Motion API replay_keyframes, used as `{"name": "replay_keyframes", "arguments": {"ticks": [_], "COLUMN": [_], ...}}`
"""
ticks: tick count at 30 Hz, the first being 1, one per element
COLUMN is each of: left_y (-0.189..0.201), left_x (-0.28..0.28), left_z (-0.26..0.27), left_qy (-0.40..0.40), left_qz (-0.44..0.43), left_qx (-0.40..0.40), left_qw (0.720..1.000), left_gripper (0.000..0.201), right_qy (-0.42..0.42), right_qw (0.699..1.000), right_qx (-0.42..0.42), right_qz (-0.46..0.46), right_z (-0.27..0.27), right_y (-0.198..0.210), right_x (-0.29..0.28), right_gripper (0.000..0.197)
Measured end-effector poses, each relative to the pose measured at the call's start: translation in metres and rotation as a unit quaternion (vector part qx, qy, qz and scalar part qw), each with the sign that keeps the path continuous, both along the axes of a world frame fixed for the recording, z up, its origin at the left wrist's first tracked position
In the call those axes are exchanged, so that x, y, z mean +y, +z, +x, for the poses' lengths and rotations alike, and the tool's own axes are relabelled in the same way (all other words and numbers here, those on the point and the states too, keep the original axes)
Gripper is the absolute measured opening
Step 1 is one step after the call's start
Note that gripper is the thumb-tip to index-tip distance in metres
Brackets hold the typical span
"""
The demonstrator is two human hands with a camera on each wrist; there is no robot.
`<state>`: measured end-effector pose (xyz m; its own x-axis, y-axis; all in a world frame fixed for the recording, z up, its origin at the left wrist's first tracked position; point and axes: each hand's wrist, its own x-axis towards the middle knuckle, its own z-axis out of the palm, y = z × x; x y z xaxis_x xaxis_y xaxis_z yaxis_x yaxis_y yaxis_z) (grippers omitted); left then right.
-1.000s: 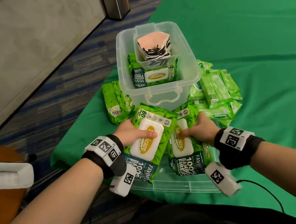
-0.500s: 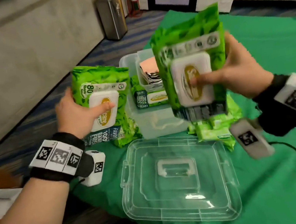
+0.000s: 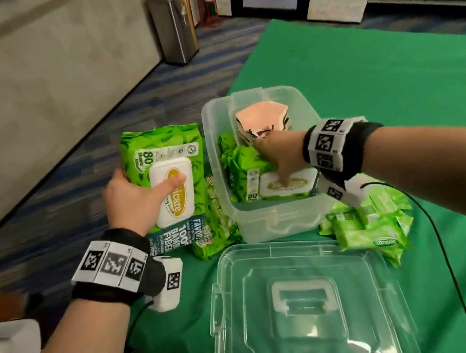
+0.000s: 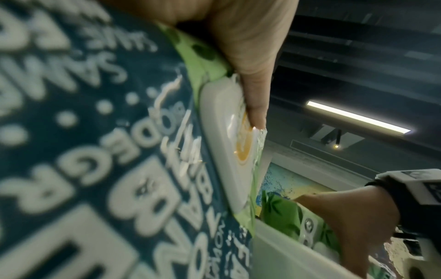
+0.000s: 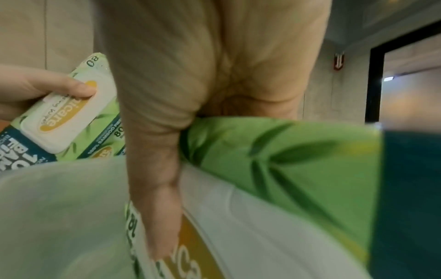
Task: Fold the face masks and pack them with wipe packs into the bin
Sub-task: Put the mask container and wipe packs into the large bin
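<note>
Green wipe pack lies in clear bin beside seemingly folded masks.

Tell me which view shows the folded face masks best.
Head view: the face masks sit stacked in a small clear tray inside the bin, beyond the right hand. Neither wrist view shows them.

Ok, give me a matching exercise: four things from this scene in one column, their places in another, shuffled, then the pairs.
Things:
1. masks
2. lid
3. left hand's pack
4. right hand's pack

Places:
A. flat on the green cloth, in front of the bin
B. in the bin, under the right hand
C. in the small inner tray at the bin's far end
D. held upright outside the bin by the left hand

Pairs: 1-C, 2-A, 3-D, 4-B
</note>
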<state>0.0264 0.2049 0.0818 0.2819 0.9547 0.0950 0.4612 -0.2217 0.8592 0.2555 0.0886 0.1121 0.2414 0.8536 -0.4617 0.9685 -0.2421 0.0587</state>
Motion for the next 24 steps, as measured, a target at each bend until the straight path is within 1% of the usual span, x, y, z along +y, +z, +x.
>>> {"name": "replay_keyframes", "arguments": {"ticks": [3, 6, 9, 12, 13, 15, 16, 18, 20, 22, 23, 24], "left_y": [-0.005, -0.011, -0.013, -0.015, -0.015, -0.015, -0.016, -0.016, -0.017, -0.018, -0.018, -0.019], "left_x": [0.007, 0.015, 0.024, 0.032, 0.034, 0.036, 0.036, 0.037, 0.037, 0.036, 0.036, 0.035], "left_z": [0.002, 0.004, 0.006, 0.007, 0.007, 0.008, 0.009, 0.009, 0.01, 0.011, 0.011, 0.011], "left_qy": [-0.007, -0.013, -0.015, -0.025, -0.028, -0.034, -0.038, -0.044, -0.05, -0.059, -0.062, -0.066], "left_qz": [-0.004, -0.014, -0.023, -0.031, -0.03, -0.026, -0.023, -0.022, -0.03, -0.038, -0.039, -0.039], "left_qx": [0.003, 0.0, -0.005, -0.008, -0.009, -0.011, -0.012, -0.016, -0.02, -0.022, -0.021, -0.02], "left_qw": [1.0, 1.0, 1.0, 0.999, 0.999, 0.999, 0.999, 0.999, 0.998, 0.997, 0.997, 0.997], "left_gripper": [0.055, 0.054, 0.054, 0.056, 0.057, 0.057, 0.057, 0.057, 0.059, 0.061, 0.061, 0.061], "right_qy": [0.031, 0.059, 0.065, 0.057, 0.064, 0.074, 0.073, 0.088, 0.071, 0.068, 0.073, 0.082], "right_qw": [0.997, 0.989, 0.983, 0.981, 0.978, 0.974, 0.973, 0.969, 0.973, 0.978, 0.98, 0.977], "right_qx": [-0.017, -0.04, -0.079, -0.093, -0.107, -0.132, -0.142, -0.163, -0.158, -0.151, -0.155, -0.165], "right_qz": [-0.074, -0.128, -0.149, -0.161, -0.17, -0.168, -0.164, -0.166, -0.155, -0.123, -0.102, -0.107], "right_z": [-0.01, -0.015, -0.013, -0.013, -0.012, -0.013, -0.014, -0.011, -0.007, 0.005, 0.005, 0.005], "right_y": [-0.011, -0.02, -0.037, -0.056, -0.064, -0.072, -0.075, -0.081, -0.084, -0.089, -0.084, -0.077], "right_x": [0.019, 0.037, 0.048, 0.054, 0.054, 0.052, 0.052, 0.056, 0.059, 0.063, 0.06, 0.057], "right_gripper": [0.078, 0.077, 0.081, 0.093, 0.09, 0.071, 0.066, 0.068, 0.065, 0.071, 0.072, 0.063]}}
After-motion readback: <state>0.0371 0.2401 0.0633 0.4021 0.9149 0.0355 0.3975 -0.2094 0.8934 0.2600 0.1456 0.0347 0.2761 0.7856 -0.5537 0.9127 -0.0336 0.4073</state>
